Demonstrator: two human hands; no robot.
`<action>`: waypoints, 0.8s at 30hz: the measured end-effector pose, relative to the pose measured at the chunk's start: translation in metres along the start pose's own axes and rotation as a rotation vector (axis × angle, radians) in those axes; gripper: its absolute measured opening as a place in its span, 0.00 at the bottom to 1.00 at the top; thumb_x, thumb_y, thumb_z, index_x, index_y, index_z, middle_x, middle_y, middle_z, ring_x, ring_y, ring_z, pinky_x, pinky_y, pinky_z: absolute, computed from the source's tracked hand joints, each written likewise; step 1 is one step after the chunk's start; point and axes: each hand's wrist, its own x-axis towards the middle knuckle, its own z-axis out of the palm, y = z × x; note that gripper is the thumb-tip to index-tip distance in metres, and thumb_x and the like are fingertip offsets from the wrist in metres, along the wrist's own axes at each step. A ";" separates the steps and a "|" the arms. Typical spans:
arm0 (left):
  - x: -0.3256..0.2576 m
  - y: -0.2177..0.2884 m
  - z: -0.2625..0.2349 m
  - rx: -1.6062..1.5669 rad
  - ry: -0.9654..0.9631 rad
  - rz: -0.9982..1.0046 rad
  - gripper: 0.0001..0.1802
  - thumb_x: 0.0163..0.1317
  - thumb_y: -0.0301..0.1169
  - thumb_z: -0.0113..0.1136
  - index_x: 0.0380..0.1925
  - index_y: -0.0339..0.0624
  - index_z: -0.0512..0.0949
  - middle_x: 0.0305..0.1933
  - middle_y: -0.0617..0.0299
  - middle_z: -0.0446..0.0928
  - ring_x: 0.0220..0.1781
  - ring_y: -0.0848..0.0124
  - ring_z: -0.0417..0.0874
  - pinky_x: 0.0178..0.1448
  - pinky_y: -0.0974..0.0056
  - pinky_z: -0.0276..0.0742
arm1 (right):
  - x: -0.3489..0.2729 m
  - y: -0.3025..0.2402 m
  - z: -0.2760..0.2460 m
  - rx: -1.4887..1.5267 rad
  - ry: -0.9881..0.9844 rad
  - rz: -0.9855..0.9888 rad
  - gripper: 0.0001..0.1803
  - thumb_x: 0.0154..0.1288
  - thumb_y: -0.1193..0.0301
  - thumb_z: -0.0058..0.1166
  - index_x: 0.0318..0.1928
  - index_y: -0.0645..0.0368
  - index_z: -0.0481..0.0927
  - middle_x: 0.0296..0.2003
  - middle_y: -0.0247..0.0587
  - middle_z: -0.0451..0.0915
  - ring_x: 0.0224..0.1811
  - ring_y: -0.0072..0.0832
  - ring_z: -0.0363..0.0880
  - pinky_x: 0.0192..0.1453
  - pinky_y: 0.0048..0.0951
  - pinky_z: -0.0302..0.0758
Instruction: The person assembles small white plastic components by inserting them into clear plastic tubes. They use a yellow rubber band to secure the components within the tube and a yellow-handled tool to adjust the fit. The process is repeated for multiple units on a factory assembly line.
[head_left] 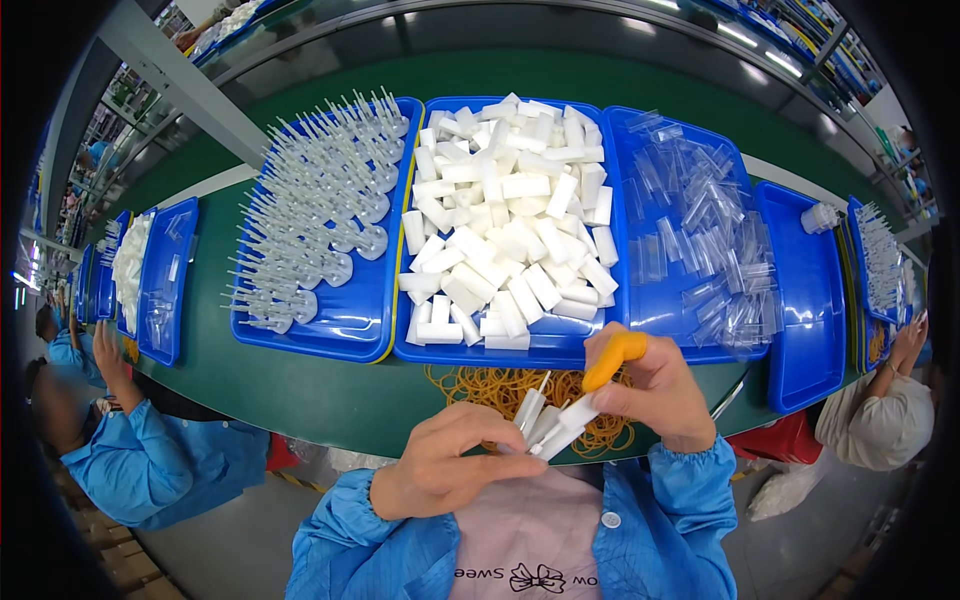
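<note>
Left hand and right hand, both closed on small bundle of white plastic spray-pump pieces, held above pile of tan rubber bands on green belt. Orange finger cot on right index. Blue tray of white rectangular plastic caps just beyond.

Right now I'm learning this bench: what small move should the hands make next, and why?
Probably slide a rubber band around the white pieces: the left hand and right hand both pinch the bunch, and bands lie just behind it.
</note>
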 end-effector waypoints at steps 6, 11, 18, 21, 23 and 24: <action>-0.004 0.009 0.017 0.039 0.268 -0.110 0.17 0.42 0.21 0.66 0.37 0.44 0.84 0.39 0.59 0.77 0.37 0.64 0.79 0.40 0.65 0.77 | -0.006 0.002 0.027 0.009 -0.079 0.066 0.10 0.55 0.70 0.65 0.36 0.61 0.80 0.35 0.31 0.73 0.36 0.20 0.72 0.40 0.21 0.67; -0.006 0.004 0.011 -0.048 0.233 -0.272 0.10 0.48 0.21 0.67 0.33 0.39 0.82 0.36 0.57 0.78 0.37 0.67 0.79 0.40 0.68 0.76 | -0.007 -0.004 0.029 -0.097 -0.043 0.017 0.12 0.56 0.69 0.64 0.39 0.59 0.82 0.36 0.33 0.74 0.37 0.25 0.73 0.41 0.25 0.68; -0.016 0.002 0.002 -0.072 0.160 -0.348 0.09 0.48 0.19 0.66 0.33 0.38 0.83 0.35 0.57 0.78 0.36 0.68 0.79 0.37 0.68 0.75 | 0.033 -0.003 0.032 -0.857 0.192 -0.264 0.14 0.51 0.72 0.62 0.41 0.54 0.83 0.36 0.36 0.75 0.41 0.33 0.72 0.50 0.33 0.67; -0.020 0.004 -0.004 -0.032 0.121 -0.332 0.13 0.48 0.17 0.64 0.36 0.40 0.83 0.37 0.58 0.78 0.36 0.67 0.80 0.36 0.68 0.75 | 0.046 0.024 0.031 -1.320 0.130 -0.439 0.14 0.49 0.73 0.56 0.40 0.50 0.84 0.35 0.35 0.73 0.41 0.31 0.71 0.54 0.38 0.65; -0.022 0.003 -0.007 -0.016 0.138 -0.333 0.14 0.48 0.17 0.64 0.36 0.41 0.83 0.37 0.58 0.78 0.36 0.67 0.79 0.35 0.68 0.75 | 0.051 0.026 0.034 -1.388 0.033 -0.530 0.14 0.50 0.72 0.53 0.39 0.50 0.84 0.35 0.35 0.71 0.40 0.31 0.71 0.54 0.39 0.65; -0.023 0.003 -0.008 -0.009 0.149 -0.335 0.14 0.48 0.17 0.64 0.36 0.41 0.83 0.37 0.58 0.78 0.36 0.67 0.79 0.35 0.68 0.75 | 0.053 0.026 0.035 -1.410 0.047 -0.553 0.14 0.50 0.71 0.52 0.39 0.49 0.84 0.33 0.35 0.70 0.40 0.31 0.71 0.54 0.38 0.66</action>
